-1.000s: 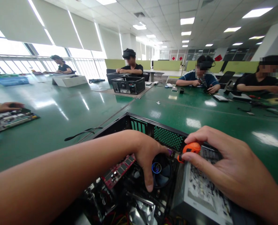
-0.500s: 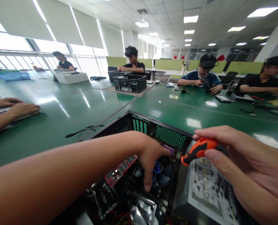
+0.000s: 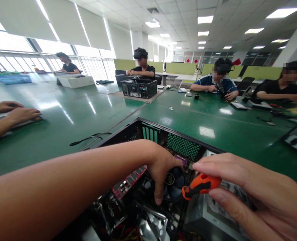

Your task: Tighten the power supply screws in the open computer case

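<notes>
In the black computer case [image 3: 175, 130] in front of me, my left hand [image 3: 160, 167] reaches down and grips the rim of a round cooling fan [image 3: 175, 191], thumb on the near side; its other fingers are partly hidden. My right hand [image 3: 256, 190] holds an orange and black screwdriver [image 3: 204, 184] by the handle between thumb and fingers, over the silver power supply [image 3: 201, 214]. I cannot see the screwdriver's shaft. Left of the fan sits a red circuit board [image 3: 128, 183], and a shiny metal bracket [image 3: 152, 225] lies nearer me.
A black cable [image 3: 84, 140] lies left of the case on the green table [image 3: 108, 100]. Across it, a person [image 3: 142, 68] sits behind another open computer case [image 3: 139, 89]. Other people work at both sides; one person's hands [image 3: 23, 115] rest at the left.
My right hand has moved left and down with the screwdriver, closer to the fan. The fan's lit hub now looks dim. My left hand keeps its place on the fan.
</notes>
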`<state>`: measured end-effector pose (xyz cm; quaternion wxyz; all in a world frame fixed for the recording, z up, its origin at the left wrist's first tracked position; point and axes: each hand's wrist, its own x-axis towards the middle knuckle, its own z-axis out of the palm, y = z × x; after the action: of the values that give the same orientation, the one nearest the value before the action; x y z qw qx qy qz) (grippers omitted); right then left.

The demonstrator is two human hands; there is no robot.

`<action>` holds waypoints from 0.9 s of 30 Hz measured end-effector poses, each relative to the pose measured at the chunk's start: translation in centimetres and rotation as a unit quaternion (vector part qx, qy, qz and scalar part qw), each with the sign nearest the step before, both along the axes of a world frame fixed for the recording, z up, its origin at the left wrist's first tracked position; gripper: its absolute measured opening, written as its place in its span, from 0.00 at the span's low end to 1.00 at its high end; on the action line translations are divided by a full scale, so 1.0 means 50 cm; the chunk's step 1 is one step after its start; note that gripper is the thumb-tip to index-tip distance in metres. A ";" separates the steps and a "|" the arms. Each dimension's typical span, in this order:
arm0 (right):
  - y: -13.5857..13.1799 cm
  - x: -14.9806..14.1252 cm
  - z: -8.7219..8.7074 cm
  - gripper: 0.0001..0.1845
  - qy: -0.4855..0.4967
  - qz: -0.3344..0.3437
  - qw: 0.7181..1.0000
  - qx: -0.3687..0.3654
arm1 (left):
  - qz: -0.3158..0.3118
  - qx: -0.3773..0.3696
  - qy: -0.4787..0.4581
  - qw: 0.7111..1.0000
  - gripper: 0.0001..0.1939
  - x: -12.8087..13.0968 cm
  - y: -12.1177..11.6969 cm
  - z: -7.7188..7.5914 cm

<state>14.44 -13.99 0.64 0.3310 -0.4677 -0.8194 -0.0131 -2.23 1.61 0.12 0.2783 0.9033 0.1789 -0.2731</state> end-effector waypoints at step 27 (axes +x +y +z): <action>0.011 -0.004 0.022 0.14 0.028 0.087 0.996 0.007 | -0.020 0.021 0.042 0.999 0.50 0.005 -0.007 0.010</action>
<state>14.26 -13.45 1.76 0.3566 -0.3924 -0.8476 0.0233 -1.96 1.26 0.65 0.2464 0.8999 0.1783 -0.3125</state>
